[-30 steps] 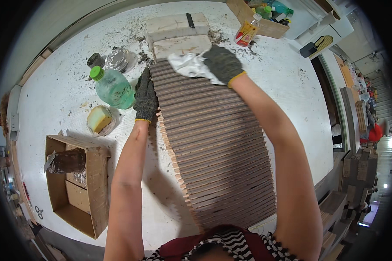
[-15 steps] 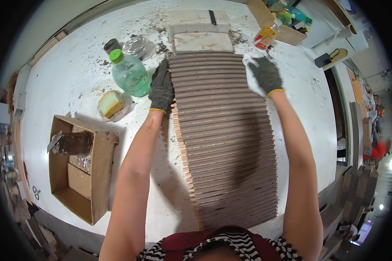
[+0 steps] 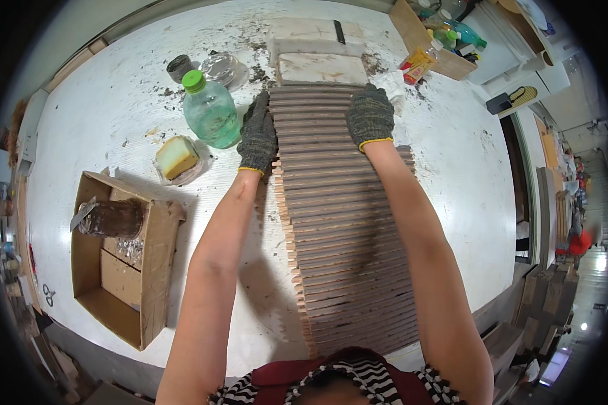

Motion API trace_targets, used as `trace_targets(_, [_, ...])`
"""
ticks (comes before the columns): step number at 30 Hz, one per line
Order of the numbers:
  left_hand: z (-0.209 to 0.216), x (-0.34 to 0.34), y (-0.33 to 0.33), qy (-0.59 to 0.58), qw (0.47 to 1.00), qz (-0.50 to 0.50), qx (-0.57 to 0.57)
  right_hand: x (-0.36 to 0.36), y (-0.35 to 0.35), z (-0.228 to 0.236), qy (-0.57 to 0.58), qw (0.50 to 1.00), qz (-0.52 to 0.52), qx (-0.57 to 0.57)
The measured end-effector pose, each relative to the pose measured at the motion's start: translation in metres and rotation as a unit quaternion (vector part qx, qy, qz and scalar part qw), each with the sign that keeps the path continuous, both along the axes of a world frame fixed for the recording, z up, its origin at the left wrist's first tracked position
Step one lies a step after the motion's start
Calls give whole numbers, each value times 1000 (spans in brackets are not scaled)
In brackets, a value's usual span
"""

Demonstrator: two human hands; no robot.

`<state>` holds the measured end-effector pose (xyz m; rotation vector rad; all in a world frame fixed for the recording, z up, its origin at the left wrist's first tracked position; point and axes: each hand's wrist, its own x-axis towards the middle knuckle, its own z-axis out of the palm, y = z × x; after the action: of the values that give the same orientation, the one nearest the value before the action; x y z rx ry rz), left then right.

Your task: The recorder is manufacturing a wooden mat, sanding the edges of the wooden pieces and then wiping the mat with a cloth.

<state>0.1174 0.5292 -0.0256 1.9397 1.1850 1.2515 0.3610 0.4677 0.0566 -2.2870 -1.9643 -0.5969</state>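
A long row of narrow dark-topped wooden strips [image 3: 344, 223] lies side by side before me, their light ends showing along the left edge. My left hand [image 3: 257, 135], in a dark knit glove with a yellow cuff, rests along the far left edge of the row. Its fingers are stretched out and touch the strip ends. My right hand [image 3: 371, 116], gloved alike, is over the far right part of the strips with its fingers curled closed; whatever is under them is hidden. Right beside it lies a crumpled white cloth or paper [image 3: 390, 86]. White blocks [image 3: 321, 69] stand against the row's far end.
Left of my left hand stand a green-capped bottle [image 3: 211, 115], a yellow sponge [image 3: 177, 157] and a plastic-covered dish [image 3: 224, 70]. Nearer is a cardboard box [image 3: 157, 270] with a dark roll in it. A red-labelled bottle [image 3: 420, 62] and a bin of bottles [image 3: 404, 23] are far right.
My right hand has moved left from beside the white cloth onto the strips, and its spread fingers have curled in. The left hand stays at the strip edge. The whole view has shifted slightly.
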Motion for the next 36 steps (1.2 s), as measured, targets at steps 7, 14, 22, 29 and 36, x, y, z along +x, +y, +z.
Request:
trace_targets(7, [4,-2,-1,-55,998,-22,-9,75,-11,44,36,982,180,-40])
trace_targets(14, [5,0,-3,-19,1000,-6,-10,19,-6,61,45,963,241,116])
trace_targets(22, [5,-1,-3,-55,998,-18,6,34,-24,39,71,992,84,67])
trace_targets(29, [7,0,-3,-57,998,-4,-27,120,-21,28,259,965,45,-26])
trace_targets(36, [7,0,-2,-39,999,6,-32,43,-21,84,227,954,142,136])
